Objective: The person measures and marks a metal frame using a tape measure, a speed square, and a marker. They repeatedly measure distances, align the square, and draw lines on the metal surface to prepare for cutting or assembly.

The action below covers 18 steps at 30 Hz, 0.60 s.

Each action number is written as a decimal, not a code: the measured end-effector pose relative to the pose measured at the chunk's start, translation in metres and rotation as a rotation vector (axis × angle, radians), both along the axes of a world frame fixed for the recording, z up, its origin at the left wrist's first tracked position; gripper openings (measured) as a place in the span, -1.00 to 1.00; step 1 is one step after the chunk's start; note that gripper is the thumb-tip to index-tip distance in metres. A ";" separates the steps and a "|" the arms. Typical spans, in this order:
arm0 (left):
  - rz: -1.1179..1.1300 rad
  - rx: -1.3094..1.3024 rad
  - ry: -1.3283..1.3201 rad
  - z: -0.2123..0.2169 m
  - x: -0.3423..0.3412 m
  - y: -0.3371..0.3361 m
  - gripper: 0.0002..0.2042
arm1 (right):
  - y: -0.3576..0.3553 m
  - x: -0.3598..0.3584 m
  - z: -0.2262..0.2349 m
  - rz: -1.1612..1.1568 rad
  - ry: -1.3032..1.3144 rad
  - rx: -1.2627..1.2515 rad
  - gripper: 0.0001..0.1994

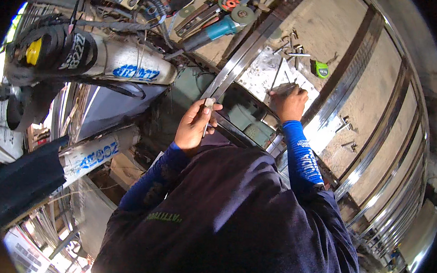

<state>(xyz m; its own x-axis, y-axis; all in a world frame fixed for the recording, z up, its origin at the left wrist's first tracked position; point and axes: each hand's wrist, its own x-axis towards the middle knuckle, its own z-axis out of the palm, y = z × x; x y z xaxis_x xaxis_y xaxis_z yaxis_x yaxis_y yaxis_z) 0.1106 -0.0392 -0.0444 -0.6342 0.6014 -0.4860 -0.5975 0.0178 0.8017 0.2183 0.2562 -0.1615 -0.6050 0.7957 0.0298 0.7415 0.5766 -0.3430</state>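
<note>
My left hand [193,125] is raised near my body, thumb and fingers closed round a small, pale, flat piece [209,103]. Its lower end seems to run down as a thin strip, and its kind is not clear. Further right, my right hand [288,104] reaches down to a smudged white sheet [257,71], fingers bent and pressed together. Something greyish lies at those fingertips, too small and covered to name. Thin dark rods or lines form an angle on the sheet just beyond them. Short metal pieces [297,54] lie scattered past the sheet's far edge.
A green tape measure [321,69] lies right of the sheet. Metal bars [352,65] cross the board, forming a frame. A teal angle grinder [218,30] and grinding discs [229,3] are at the back. Large wrapped rolls [125,61] flank my left, and more small metal pieces [344,124] lie right.
</note>
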 end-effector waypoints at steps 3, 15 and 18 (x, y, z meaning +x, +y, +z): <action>-0.015 0.092 -0.088 0.004 -0.005 0.016 -0.68 | -0.004 0.001 -0.004 -0.014 0.013 -0.051 -0.09; -0.076 0.335 -0.067 0.025 0.017 0.062 -0.62 | 0.021 0.002 0.005 -0.083 0.006 -0.211 -0.10; -0.051 0.307 -0.009 0.022 0.036 0.066 -0.61 | 0.020 0.003 0.001 -0.085 0.036 -0.255 -0.20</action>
<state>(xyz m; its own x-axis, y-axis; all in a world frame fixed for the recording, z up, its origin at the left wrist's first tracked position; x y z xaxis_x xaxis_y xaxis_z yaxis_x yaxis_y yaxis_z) 0.1468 0.0265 -0.0226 -0.5957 0.7519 -0.2825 -0.6092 -0.1938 0.7690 0.2209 0.2765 -0.1600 -0.5378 0.8282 -0.1574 0.7681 0.4044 -0.4965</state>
